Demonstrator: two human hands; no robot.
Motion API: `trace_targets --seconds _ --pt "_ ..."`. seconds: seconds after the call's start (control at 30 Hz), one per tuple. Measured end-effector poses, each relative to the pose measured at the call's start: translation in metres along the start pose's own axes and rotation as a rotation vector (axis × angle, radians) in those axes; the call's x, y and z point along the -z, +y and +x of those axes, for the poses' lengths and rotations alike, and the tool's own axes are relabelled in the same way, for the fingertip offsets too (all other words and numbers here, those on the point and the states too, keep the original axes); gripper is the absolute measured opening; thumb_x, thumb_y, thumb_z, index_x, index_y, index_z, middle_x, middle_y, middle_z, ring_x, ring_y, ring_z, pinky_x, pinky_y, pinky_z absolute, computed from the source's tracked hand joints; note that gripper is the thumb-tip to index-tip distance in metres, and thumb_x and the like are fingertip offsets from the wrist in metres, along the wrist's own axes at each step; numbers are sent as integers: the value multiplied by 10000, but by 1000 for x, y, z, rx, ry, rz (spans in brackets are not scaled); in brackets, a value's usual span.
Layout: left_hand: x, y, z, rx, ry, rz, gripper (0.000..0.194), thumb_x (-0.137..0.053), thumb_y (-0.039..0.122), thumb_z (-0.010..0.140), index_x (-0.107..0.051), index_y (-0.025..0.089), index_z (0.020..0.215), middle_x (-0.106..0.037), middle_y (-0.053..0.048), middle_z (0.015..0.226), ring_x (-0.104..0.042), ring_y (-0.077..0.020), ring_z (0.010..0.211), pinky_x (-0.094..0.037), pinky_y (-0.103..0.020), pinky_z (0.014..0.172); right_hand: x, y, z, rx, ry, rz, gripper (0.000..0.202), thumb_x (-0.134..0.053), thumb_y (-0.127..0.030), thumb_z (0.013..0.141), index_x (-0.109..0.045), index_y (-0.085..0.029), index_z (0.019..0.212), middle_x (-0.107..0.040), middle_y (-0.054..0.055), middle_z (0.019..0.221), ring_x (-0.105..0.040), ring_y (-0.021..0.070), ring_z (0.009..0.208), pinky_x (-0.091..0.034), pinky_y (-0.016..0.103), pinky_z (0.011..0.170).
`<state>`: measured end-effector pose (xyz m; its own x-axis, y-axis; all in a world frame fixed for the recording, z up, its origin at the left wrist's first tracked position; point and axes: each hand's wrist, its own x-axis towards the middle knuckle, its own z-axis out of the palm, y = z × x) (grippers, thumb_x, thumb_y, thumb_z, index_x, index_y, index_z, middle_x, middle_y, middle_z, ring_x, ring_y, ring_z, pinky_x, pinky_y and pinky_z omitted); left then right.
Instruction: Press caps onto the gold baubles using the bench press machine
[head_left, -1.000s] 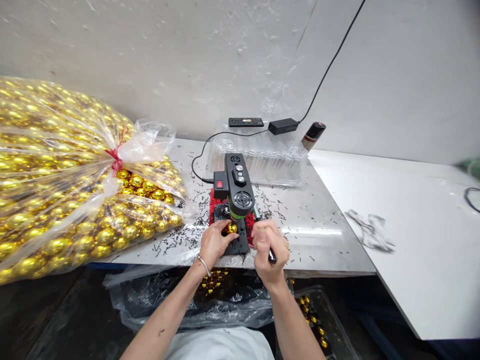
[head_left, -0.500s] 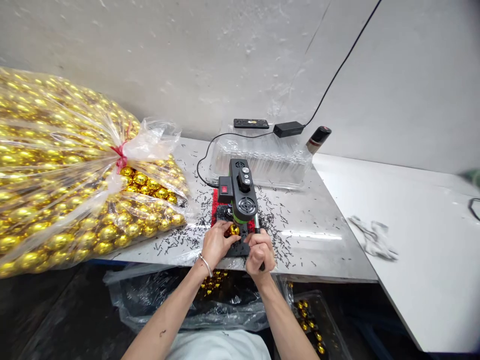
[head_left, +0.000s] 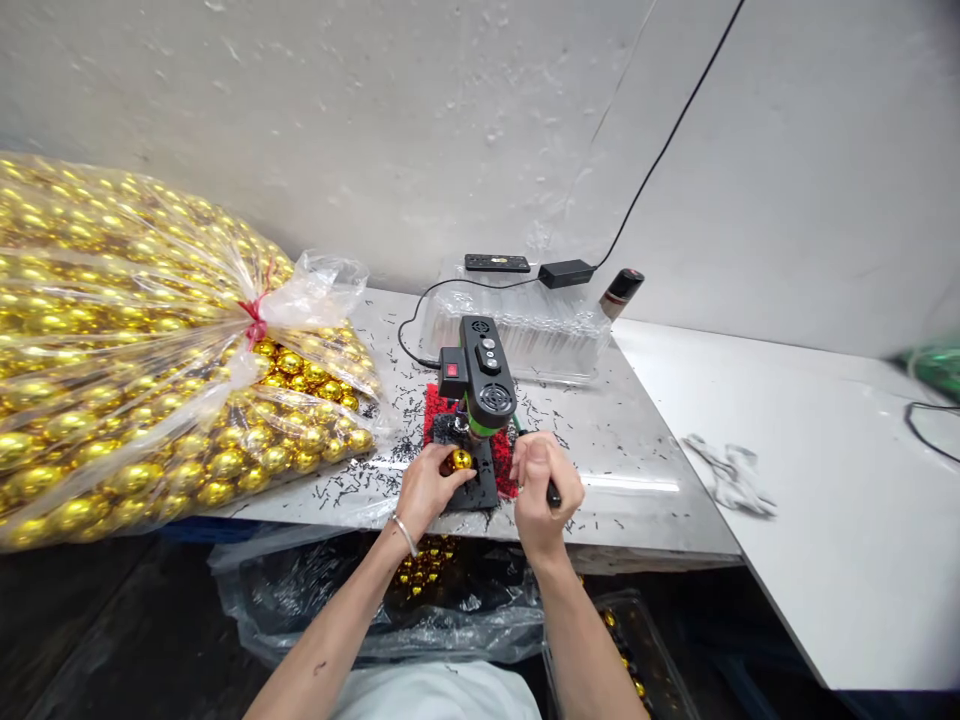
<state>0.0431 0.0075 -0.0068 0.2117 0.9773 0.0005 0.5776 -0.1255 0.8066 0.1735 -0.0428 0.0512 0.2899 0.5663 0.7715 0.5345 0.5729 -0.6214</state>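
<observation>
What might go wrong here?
The left hand holds the gold ball right by the machine's head, so fingertips could get pinched if the right hand pulls the handle. The ball looks round and smooth, so it might slip. The loose black scraps around the machine could get under it.

The left hand (head_left: 426, 490) pinches a gold ball (head_left: 461, 459) under the black machine (head_left: 487, 372), while the right hand (head_left: 546, 492) grips its lever (head_left: 553, 494) above the table (head_left: 630, 510).
</observation>
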Motion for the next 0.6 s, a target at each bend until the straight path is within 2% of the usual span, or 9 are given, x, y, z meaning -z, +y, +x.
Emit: trace_targets --seconds 0.07,0.13,0.2,0.23,0.33,0.5,0.6 --pt "8 -10 -17 32 -22 -140 397 -764 419 697 -739 168 1004 -696 -56 886 -626 -200 766 -493 -318 747 0 -6 4 -30 -14 4 278 -417 -136 952 -472 -198 686 -486 -13 645 -494 111 594 -376 265 547" --pt "14 -23 -39 146 -189 -323 472 -771 536 641 -745 156 920 -674 -34 782 -582 -171 669 -468 -292 658 -2 -5 1 -20 5 17 294 -418 -138 952 -461 -198 667 -484 -13 646 -490 109 591 -372 265 545" --pt "18 -36 -61 327 -381 -509 542 -752 641 596 -728 140 800 -641 -19 678 -531 -140 579 -431 -268 575 -4 -3 -4 -15 35 27 299 -420 -142 950 -459 -198 658 -488 -12 652 -487 108 583 -367 265 536" --pt "18 -43 -71 423 -434 -587 574 -732 686 586 -707 133 739 -627 -18 644 -512 -128 550 -415 -260 548 -5 -1 -7 -18 48 27 299 -420 -145 949 -461 -198 658 -490 -11 654 -485 108 577 -365 266 531" --pt "16 -58 -95 599 -424 -709 610 -719 731 568 -640 129 623 -596 -14 587 -486 -106 516 -384 -241 517 -6 1 -11 -29 62 7 288 -426 -150 944 -473 -198 664 -489 -13 644 -486 112 571 -362 270 525" --pt "7 -77 -114 721 -371 -744 593 -839 656 425 -595 129 545 -543 16 502 -453 -83 467 -354 -219 473 -5 -1 -10 10 61 1 350 -428 -133 936 -415 -204 594 -466 -14 597 -501 123 597 -362 268 529" --pt "6 -81 -118 925 -267 -890 516 -868 561 513 -630 112 598 -596 -10 553 -502 -85 480 -414 -208 478 -4 -1 -11 4 48 -6 348 -428 -133 935 -418 -205 595 -473 -11 602 -492 120 589 -358 266 519"
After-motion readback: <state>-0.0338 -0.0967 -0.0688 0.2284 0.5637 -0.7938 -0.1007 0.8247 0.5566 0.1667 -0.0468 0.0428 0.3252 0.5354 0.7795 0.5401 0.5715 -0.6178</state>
